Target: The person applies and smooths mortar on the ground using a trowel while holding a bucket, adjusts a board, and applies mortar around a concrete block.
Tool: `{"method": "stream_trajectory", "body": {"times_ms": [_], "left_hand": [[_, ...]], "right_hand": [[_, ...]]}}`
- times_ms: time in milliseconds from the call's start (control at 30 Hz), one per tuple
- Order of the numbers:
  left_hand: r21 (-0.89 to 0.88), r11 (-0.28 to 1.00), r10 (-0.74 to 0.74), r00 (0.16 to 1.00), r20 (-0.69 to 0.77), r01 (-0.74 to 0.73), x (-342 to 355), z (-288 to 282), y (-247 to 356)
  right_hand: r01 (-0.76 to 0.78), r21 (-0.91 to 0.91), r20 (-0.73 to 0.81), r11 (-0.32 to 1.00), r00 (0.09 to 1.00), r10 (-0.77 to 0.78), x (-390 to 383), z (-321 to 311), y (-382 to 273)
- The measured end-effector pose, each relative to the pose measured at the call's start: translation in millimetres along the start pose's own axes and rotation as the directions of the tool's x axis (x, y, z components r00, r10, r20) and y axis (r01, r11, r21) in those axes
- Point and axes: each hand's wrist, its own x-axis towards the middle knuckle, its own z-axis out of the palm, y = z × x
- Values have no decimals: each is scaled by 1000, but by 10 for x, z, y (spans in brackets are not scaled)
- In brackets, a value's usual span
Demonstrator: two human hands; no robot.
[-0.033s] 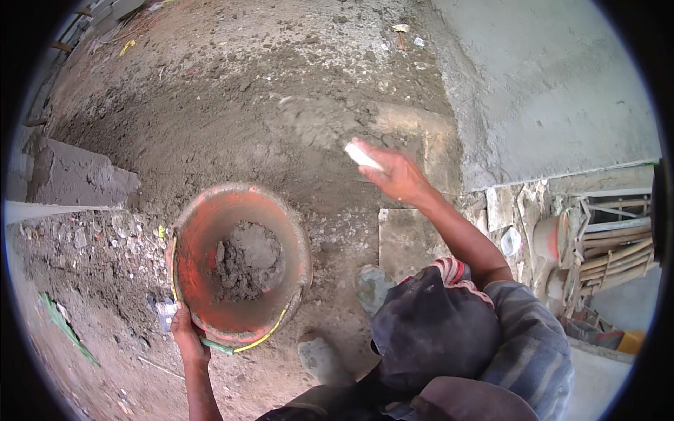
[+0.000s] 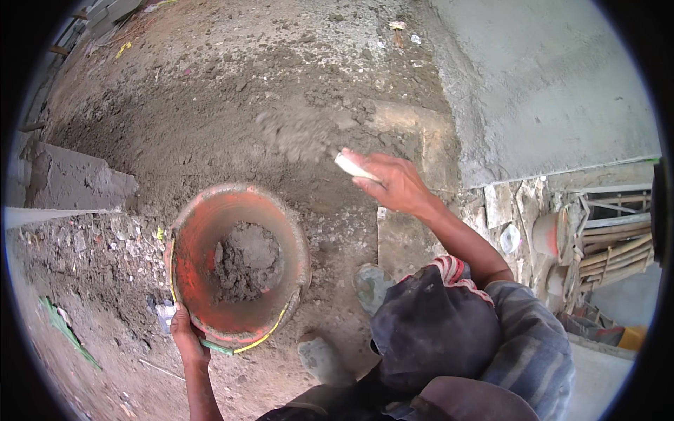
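My left hand point(image 2: 185, 335) is closed on the near left rim of a round orange bucket point(image 2: 191, 270), its thumb over the edge. Grey wet mortar point(image 2: 247, 263) lies in the bottom of the bucket. A yellow and green cord-like handle point(image 2: 263, 342) rests along the rim. My right hand point(image 2: 394, 181) is wrapped around the pale handle of a trowel point(image 2: 354, 167), in front of and to the right of the bucket. A blurred load of mortar point(image 2: 298, 133) covers the trowel's blade, which points to the far left, over the mortar-strewn ground.
A smooth grey cement slab point(image 2: 547, 91) fills the far right. On the left stands a cement-coated block point(image 2: 81, 175). Bundled poles point(image 2: 614, 254) and another bucket point(image 2: 545, 235) are at the right. A green leaf-like strip point(image 2: 67, 330) lies at the left.
My right hand has moved slightly left and nearer, bringing the loaded trowel with it. My left hand and the bucket stay almost where they were.
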Motion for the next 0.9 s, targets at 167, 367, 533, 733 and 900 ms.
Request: {"method": "stream_trajectory", "body": {"times_ms": [167,367,533,733,900], "left_hand": [[21,1000,-9,1000,22,8,62,-136,-48],[29,999,-29,996,81,27,117,-100,-86],[26,999,-20,998,52,19,101,-148,-51],[-4,1000,4,1000,11,-4,44,-78,-127],[-49,999,6,1000,-10,-6,35,4,-111]], "right_hand": [[-307,-24,-281,951,915,289,-99,-47,517],[-617,242,-28,749,767,641,360,48,2080],[-260,77,-50,962,963,264,1350,568,1511],[-338,347,132,874,941,312,1413,605,1331],[-364,473,114,803,928,354,1192,465,1243]]}}
